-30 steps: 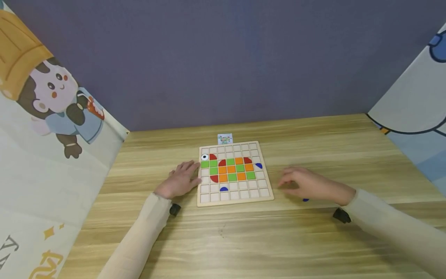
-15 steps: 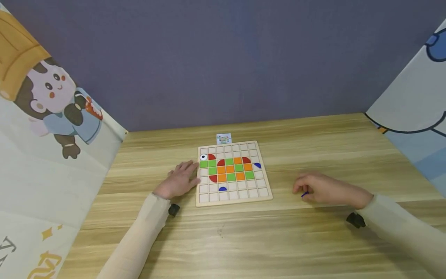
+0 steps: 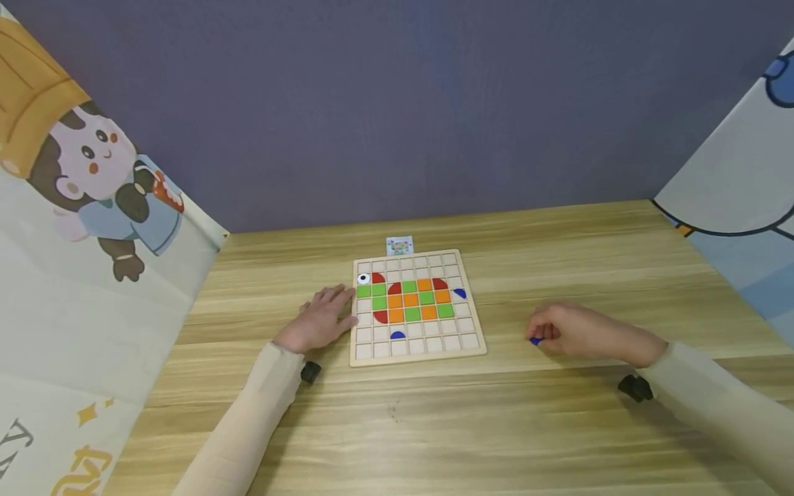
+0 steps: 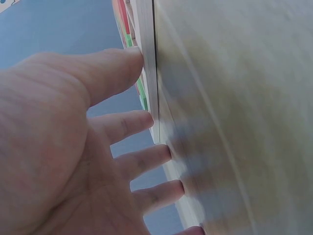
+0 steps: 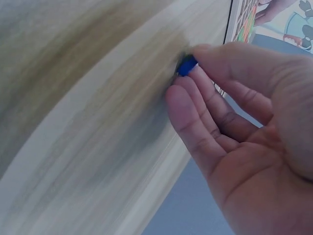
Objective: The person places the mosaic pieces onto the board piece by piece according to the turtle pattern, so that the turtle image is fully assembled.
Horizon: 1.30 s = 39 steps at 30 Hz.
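Observation:
My right hand (image 3: 573, 334) pinches a small blue piece (image 5: 187, 65) between thumb and fingertips, close over the table right of the board. Its outline is partly hidden by the fingers. My left hand (image 3: 318, 320) lies with fingers spread at the left edge of the wooden grid board (image 3: 434, 348); in the left wrist view the thumb touches the board's side. Green and orange squares, red quarter-round pieces (image 3: 380, 317) and a round eye piece (image 3: 363, 279) sit in the grid. One blue half-round piece (image 3: 398, 335) lies in a lower cell, another blue piece (image 3: 460, 293) near the right edge.
A small picture card (image 3: 400, 245) lies against the board's far edge. The wood-grain table (image 3: 397, 427) ends at a dark blue panel (image 3: 434, 117) behind, with printed cartoon panels on both sides.
My right hand has moved right, away from the board, and picked up the blue piece that was lying on the table. The left hand stays at the board's edge.

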{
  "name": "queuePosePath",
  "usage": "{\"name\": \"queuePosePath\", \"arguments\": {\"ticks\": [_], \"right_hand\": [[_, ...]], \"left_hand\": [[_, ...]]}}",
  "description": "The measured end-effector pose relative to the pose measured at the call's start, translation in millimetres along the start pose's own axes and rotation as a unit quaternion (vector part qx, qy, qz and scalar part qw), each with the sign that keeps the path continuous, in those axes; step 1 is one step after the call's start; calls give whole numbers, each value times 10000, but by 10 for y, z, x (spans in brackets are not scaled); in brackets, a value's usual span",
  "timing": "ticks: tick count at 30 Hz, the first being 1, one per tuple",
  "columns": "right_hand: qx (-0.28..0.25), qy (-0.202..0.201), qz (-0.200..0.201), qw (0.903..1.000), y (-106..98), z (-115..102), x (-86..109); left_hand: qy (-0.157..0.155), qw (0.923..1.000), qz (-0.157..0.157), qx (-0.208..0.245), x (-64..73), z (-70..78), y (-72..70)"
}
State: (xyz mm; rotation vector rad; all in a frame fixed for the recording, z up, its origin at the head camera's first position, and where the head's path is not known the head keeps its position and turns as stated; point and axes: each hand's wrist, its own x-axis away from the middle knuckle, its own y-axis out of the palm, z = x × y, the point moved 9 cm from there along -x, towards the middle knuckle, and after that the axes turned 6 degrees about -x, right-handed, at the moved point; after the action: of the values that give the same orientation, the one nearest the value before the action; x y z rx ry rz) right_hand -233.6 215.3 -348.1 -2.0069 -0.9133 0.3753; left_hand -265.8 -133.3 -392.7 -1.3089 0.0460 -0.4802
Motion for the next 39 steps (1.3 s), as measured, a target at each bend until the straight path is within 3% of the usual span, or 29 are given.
{"name": "queuePosePath", "arguments": {"ticks": [19,22,26,31,36,39], "right_hand": [[77,14,296,9995,-10,34,-65],[64,158,266,9995,9,50,-114],[-20,268,343,9991,-13,-2,-266],[8,-131,507,9986,-28,-254,-591],[-110,-444,324,9984,106,-502,-902],[-184,-398,165,9989,207,-552,-1028]], "left_hand": [[-19,10000,-59,-54,-20,-11,27],[-37,10000,-66,-51,-22,-24,28],[-49,10000,-72,-38,-24,-37,21],[-46,10000,-64,-25,-25,-41,16],[-38,10000,-69,18,-29,-37,19],[-34,10000,-71,4,-32,-27,20]]}}
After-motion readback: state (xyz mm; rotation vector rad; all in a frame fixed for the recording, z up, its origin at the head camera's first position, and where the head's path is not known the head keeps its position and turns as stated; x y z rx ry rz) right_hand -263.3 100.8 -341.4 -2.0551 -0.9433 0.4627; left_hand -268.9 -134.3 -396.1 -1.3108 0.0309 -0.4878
